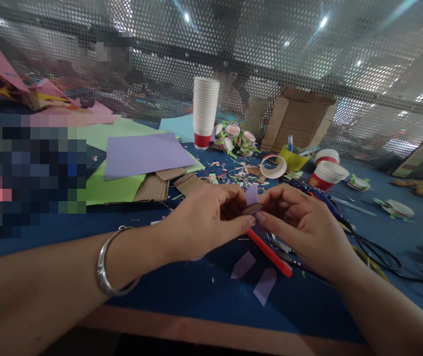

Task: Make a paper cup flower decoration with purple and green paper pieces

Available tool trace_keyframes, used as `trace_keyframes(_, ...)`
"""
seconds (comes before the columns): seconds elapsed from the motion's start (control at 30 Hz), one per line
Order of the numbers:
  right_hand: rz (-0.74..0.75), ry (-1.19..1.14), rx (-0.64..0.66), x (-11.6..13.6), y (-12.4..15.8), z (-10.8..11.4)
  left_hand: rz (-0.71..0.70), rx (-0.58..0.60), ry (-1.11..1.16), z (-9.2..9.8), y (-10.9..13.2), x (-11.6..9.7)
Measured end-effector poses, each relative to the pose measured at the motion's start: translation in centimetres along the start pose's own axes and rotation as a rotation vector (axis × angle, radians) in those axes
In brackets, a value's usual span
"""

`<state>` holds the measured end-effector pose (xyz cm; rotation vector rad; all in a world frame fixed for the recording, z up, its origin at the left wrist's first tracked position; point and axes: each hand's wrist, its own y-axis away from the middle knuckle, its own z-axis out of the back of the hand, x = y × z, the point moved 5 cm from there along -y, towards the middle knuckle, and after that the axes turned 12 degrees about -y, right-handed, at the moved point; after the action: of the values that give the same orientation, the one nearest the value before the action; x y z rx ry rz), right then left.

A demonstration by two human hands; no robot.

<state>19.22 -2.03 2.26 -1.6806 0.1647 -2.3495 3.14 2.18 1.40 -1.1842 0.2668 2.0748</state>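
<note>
My left hand [196, 222], with a silver bangle on its wrist, and my right hand [304, 225] meet above the table. Their fingertips pinch a small brown disc [252, 209] from both sides. A short purple paper strip [252, 194] stands upright at the disc's far edge. Just below the hands lies a long orange-red tool [271, 253], its far end hidden under the fingers. Beside it is a dark tool, mostly covered by my right hand. Two cut purple paper pieces [243, 265] rest on the blue table [182, 306] nearer to me.
Purple sheets [147, 154] and green sheets lie left over cardboard. A paper cup stack [206, 111], small decorated discs [233, 138], a tape roll [273, 167], a yellow container [293, 159] and tipped cups [328, 174] stand behind. Cables [374, 249] run right. A blurred person sits left.
</note>
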Motion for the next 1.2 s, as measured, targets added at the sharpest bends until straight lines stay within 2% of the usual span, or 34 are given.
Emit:
trace_keyframes(0.27,-0.004,0.031,0.008,-0.04,0.08,0.00,0.031,0.023,0.090,-0.39,-0.10,0.07)
trace_keyframes(0.43,-0.015,0.033,0.027,-0.08,0.10,-0.03,0.026,0.014,0.038,-0.32,-0.06,0.18)
trace_keyframes(0.63,-0.003,0.026,0.031,-0.03,0.15,-0.07,0.041,0.033,0.112,-0.41,-0.07,0.36)
trace_keyframes(1.2,-0.010,0.084,0.042,0.12,0.02,-0.11,0.030,0.034,0.124,-0.40,-0.06,0.29)
